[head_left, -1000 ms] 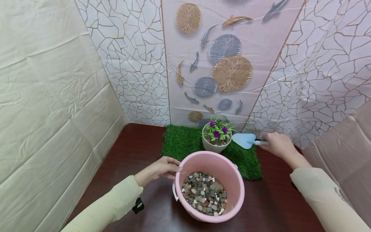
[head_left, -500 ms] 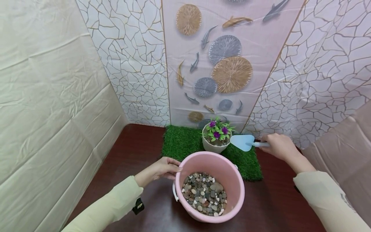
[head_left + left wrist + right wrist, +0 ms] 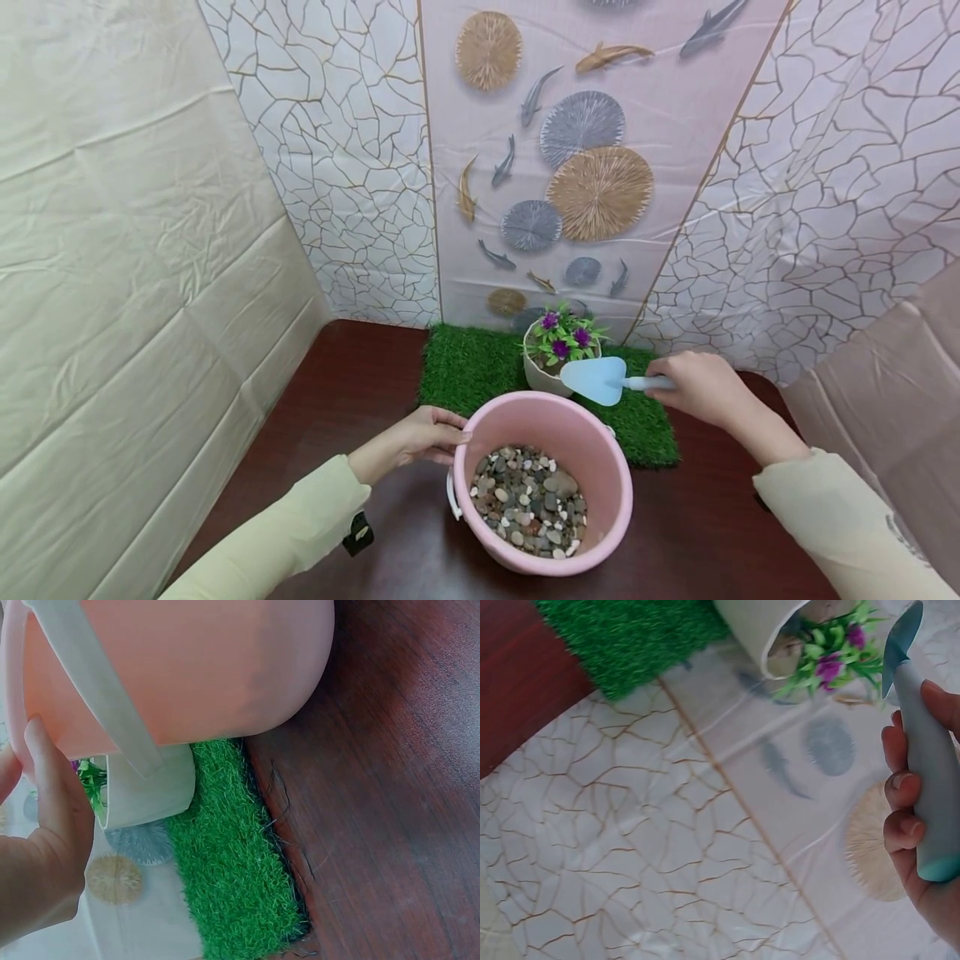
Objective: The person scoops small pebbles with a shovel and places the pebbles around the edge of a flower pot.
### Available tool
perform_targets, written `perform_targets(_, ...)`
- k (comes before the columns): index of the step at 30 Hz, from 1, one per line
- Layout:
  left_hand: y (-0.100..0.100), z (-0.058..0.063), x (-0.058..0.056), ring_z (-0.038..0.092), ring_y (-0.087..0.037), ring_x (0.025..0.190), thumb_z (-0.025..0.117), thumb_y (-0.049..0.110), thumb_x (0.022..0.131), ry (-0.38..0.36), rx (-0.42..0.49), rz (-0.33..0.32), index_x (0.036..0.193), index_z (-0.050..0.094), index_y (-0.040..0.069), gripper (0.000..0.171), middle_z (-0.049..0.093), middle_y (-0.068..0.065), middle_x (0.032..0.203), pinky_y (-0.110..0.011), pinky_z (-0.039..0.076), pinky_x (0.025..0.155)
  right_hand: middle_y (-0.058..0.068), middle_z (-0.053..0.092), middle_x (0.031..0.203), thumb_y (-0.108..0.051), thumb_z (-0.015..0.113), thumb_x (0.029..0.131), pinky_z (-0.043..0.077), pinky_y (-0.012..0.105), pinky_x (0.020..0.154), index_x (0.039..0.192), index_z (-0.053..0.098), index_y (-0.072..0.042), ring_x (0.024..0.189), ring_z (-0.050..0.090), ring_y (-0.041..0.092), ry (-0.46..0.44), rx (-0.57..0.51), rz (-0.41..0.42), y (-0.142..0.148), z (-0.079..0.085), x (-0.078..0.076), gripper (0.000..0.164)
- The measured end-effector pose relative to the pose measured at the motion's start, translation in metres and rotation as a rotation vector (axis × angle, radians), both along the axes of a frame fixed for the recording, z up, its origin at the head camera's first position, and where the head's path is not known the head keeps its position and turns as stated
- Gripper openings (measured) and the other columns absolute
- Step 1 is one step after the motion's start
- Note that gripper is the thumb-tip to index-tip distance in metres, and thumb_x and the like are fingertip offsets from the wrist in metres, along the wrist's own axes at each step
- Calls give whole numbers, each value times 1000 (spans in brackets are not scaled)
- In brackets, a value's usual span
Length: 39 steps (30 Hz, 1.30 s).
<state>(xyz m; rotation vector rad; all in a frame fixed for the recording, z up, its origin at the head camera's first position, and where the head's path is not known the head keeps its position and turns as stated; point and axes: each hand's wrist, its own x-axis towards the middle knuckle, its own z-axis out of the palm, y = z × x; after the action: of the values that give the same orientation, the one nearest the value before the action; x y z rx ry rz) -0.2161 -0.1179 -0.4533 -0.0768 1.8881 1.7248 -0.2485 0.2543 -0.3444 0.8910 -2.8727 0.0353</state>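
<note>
My left hand (image 3: 422, 435) pinches the left rim of a pink bucket (image 3: 617, 483), thumb and fingers at its edge in the left wrist view. Pebbles (image 3: 528, 504) of mixed grey, brown and white cover the bucket's bottom. In my right hand (image 3: 699, 385) is the handle of a small light-blue trowel (image 3: 596, 380), fingers wrapped round it. The trowel's blade points left and overlaps the front of a white flower pot (image 3: 542, 379) in the head view. Purple flowers (image 3: 560, 348) with green leaves stand in that pot, behind the bucket.
Under the pot lies a green artificial grass mat (image 3: 468, 367) on a dark red-brown wooden table (image 3: 352, 375). The bucket's white bail handle (image 3: 453, 493) hangs at its left side. Patterned cloth (image 3: 360, 167) hangs behind, with beige cloth (image 3: 187, 292) along the left.
My right hand has brought the trowel left and slightly nearer, from beside the flower pot to in front of it. The left hand and bucket stay in place.
</note>
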Motion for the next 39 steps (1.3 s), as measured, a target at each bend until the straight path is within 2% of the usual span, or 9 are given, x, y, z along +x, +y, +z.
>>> perform_targets(12, 0, 1, 2, 65, -10, 70, 63, 6, 87, 1, 3, 10, 124, 53, -10, 42, 68, -5, 83, -26, 60, 66, -6, 66, 71, -18, 77, 76, 38, 23, 43, 85, 72, -13, 51, 45, 2, 15, -21, 93, -22, 6, 15, 11)
perform_targets(19, 0, 0, 2, 65, -10, 69, 63, 5, 87, 4, 7, 18, 123, 54, -10, 40, 71, -10, 87, -25, 60, 64, -10, 64, 70, -17, 77, 75, 38, 21, 45, 81, 71, -16, 53, 43, 0, 8, 2, 166, -29, 2, 19, 8)
perform_targets(26, 1, 0, 3, 65, -10, 68, 63, 5, 87, 13, 7, 14, 122, 53, -11, 40, 68, -4, 77, -25, 60, 64, -11, 61, 66, -15, 76, 75, 36, 18, 45, 77, 70, -17, 52, 39, -2, -16, 13, 234, -38, -8, 24, 7)
perform_targets(30, 1, 0, 3, 65, -10, 69, 63, 5, 87, 15, 6, 7, 123, 53, -11, 41, 71, -14, 87, -27, 60, 66, -12, 60, 65, -14, 77, 74, 36, 17, 46, 76, 69, -18, 52, 40, -2, -40, 14, 255, -44, -16, 26, 9)
perform_targets(34, 1, -1, 3, 66, -11, 70, 63, 6, 87, 19, 4, -1, 123, 53, -11, 41, 67, -25, 103, -29, 60, 68, -11, 59, 64, -11, 79, 70, 42, 20, 48, 74, 68, -18, 53, 48, 2, -42, 15, 281, -48, -24, 29, 14)
perform_targets(39, 0, 0, 3, 65, -11, 70, 63, 6, 87, 22, 4, 1, 123, 53, -10, 40, 69, -23, 100, -28, 60, 68, -9, 58, 62, -14, 81, 69, 44, 24, 47, 71, 65, -18, 54, 54, 7, 1, 46, 333, -54, -36, 34, 17)
